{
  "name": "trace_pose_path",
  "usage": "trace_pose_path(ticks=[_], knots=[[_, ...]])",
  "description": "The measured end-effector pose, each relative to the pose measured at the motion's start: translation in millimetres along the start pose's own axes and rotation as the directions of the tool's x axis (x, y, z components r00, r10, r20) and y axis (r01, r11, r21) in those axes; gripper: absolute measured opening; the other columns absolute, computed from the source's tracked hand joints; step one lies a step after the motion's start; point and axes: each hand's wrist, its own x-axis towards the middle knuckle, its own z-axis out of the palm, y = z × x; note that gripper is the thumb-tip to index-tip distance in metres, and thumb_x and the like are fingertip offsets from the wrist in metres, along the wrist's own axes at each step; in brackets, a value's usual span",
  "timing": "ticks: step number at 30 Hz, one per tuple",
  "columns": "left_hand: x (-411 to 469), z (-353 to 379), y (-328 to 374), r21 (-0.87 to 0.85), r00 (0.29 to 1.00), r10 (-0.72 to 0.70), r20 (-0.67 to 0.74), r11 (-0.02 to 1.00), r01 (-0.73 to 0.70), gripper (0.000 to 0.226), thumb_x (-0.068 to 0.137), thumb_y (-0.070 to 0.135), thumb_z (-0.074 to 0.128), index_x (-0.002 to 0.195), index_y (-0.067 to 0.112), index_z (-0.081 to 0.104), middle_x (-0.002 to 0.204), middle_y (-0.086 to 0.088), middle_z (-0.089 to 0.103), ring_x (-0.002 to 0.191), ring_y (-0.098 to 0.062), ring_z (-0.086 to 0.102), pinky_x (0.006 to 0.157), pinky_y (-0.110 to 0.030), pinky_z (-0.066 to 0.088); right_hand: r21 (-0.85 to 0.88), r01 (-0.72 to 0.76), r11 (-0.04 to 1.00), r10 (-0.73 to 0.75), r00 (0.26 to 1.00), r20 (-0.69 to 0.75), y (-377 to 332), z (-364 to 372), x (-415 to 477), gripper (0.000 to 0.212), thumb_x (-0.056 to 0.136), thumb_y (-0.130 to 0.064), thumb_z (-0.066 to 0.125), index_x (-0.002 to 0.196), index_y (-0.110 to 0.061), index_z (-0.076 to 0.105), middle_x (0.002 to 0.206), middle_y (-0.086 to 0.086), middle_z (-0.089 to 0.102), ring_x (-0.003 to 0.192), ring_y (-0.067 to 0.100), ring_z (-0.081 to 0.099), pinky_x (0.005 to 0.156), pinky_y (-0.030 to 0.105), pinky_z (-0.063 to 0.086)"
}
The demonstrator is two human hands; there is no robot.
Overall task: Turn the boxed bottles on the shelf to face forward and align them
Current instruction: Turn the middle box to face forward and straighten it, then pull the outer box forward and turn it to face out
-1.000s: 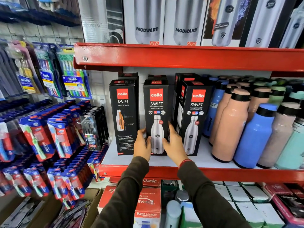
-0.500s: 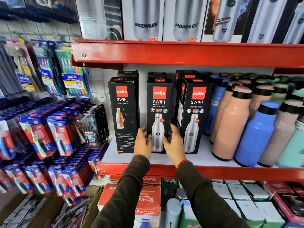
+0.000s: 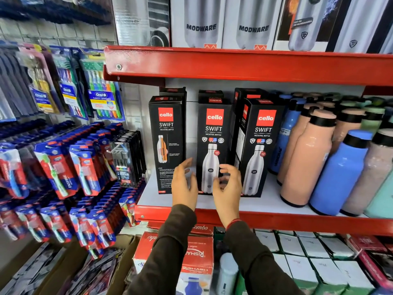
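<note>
Three black Cello Swift bottle boxes stand in a front row on the white shelf (image 3: 212, 204), with more boxes behind them. The left box (image 3: 167, 141) shows a side panel with an orange cutaway bottle. The middle box (image 3: 213, 141) faces forward. The right box (image 3: 258, 145) is turned slightly, so its left side shows. My left hand (image 3: 184, 184) hovers with fingers apart between the left and middle boxes, holding nothing. My right hand (image 3: 228, 186) is in front of the middle box's lower right, fingers spread and blurred, off the box.
Loose peach and blue bottles (image 3: 338, 167) crowd the shelf's right side. A red shelf (image 3: 244, 64) above carries Modware boxes. Toothbrush packs (image 3: 70, 167) hang on the left wall. Red cartons (image 3: 191, 254) and white boxes sit below.
Both hands were clasped on the middle box's lower sides; they have let go and drawn back with fingers spread. The middle box stands facing forward.
</note>
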Motion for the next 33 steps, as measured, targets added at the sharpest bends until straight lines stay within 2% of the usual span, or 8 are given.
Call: trace_pose_path(ticks=[4,8,11,14,21,26,30,33], knots=[[4.4,-18.6,-0.6,0.040,0.991,0.111,-0.069,0.993,-0.108,0.035,0.093,0.003,0.051,0.126,0.014,0.055,0.121,0.000,0.059,0.112,-0.011,0.056,0.097,-0.016,0.044,0.072,0.053,0.996,-0.059,0.994,0.093,-11.1,18.2,-9.2,0.034,0.089,-0.001,0.059,0.117,-0.021,0.059,0.111,-0.003,0.063,0.094,0.000,0.061,0.076,0.010,0.049],[15.8,-37.7,-10.0,0.103,0.970,0.140,-0.201,0.987,-0.121,0.039,0.091,0.001,0.050,0.129,0.011,0.053,0.127,-0.006,0.052,0.122,-0.014,0.048,0.107,-0.021,0.036,0.135,-0.009,0.991,-0.026,0.967,0.254,-21.2,44.8,-10.1,0.042,0.096,-0.002,0.053,0.135,-0.017,0.055,0.130,-0.001,0.060,0.115,-0.002,0.058,0.096,0.011,0.048],[26.1,-52.5,-24.5,0.134,0.974,0.063,-0.220,0.990,-0.034,0.050,0.093,0.005,0.049,0.142,0.008,0.040,0.145,-0.009,0.040,0.136,-0.014,0.035,0.114,-0.011,0.020,0.116,-0.088,0.989,0.035,0.916,0.400,-29.2,64.3,-10.4,0.049,0.101,-0.010,0.045,0.148,-0.019,0.037,0.141,-0.006,0.048,0.122,-0.013,0.046,0.107,0.013,0.038],[34.7,-64.5,-38.5,0.083,0.992,-0.093,-0.085,0.992,0.100,0.051,0.098,0.011,0.045,0.148,0.009,0.032,0.155,-0.009,0.034,0.144,-0.019,0.030,0.119,-0.024,0.020,0.035,-0.147,0.988,0.117,0.890,0.440,-30.2,84.7,-7.0,0.053,0.102,-0.019,0.042,0.152,-0.021,0.025,0.154,0.001,0.038,0.142,0.010,0.036,0.119,0.033,0.029],[46.3,-84.4,-58.0,-0.035,0.967,-0.229,0.110,0.972,0.234,0.040,0.099,0.019,0.045,0.139,0.020,0.048,0.130,-0.007,0.063,0.117,-0.016,0.061,0.098,-0.026,0.049,-0.003,-0.199,0.980,0.186,0.912,0.367,-26.8,102.0,-5.4,0.048,0.101,-0.016,0.041,0.149,-0.022,0.033,0.138,0.007,0.056,0.125,0.017,0.054,0.109,0.036,0.043],[51.2,-93.5,-54.1,-0.079,0.968,-0.218,0.121,0.970,0.229,0.041,0.099,0.015,0.046,0.140,0.013,0.047,0.131,-0.002,0.059,0.118,-0.014,0.057,0.088,0.000,0.041,0.043,-0.194,0.980,0.165,0.917,0.362,-36.3,102.3,-9.9,0.050,0.100,-0.009,0.043,0.147,-0.022,0.036,0.131,-0.002,0.056,0.120,0.011,0.055,0.096,0.015,0.043],[55.4,-99.8,-55.8,-0.208,0.962,-0.251,0.107,0.940,0.269,0.040,0.093,0.038,0.050,0.131,0.030,0.056,0.128,-0.004,0.064,0.116,-0.016,0.063,0.101,-0.040,0.051,0.013,-0.106,0.994,0.094,0.931,0.354,-44.7,102.7,-8.4,0.061,0.091,-0.009,0.057,0.146,-0.026,0.036,0.132,0.000,0.061,0.121,0.012,0.058,0.106,0.033,0.048],[57.0,-105.2,-48.7,-0.273,0.956,-0.289,0.053,0.916,0.292,0.042,0.091,0.051,0.042,0.120,0.031,0.065,0.116,0.001,0.070,0.108,-0.013,0.067,0.095,-0.047,0.055,-0.036,-0.044,0.998,0.053,0.939,0.340,-52.3,105.8,-9.4,0.075,0.080,-0.016,0.072,0.144,-0.027,0.035,0.130,-0.005,0.062,0.120,0.009,0.059,0.105,0.031,0.048]])
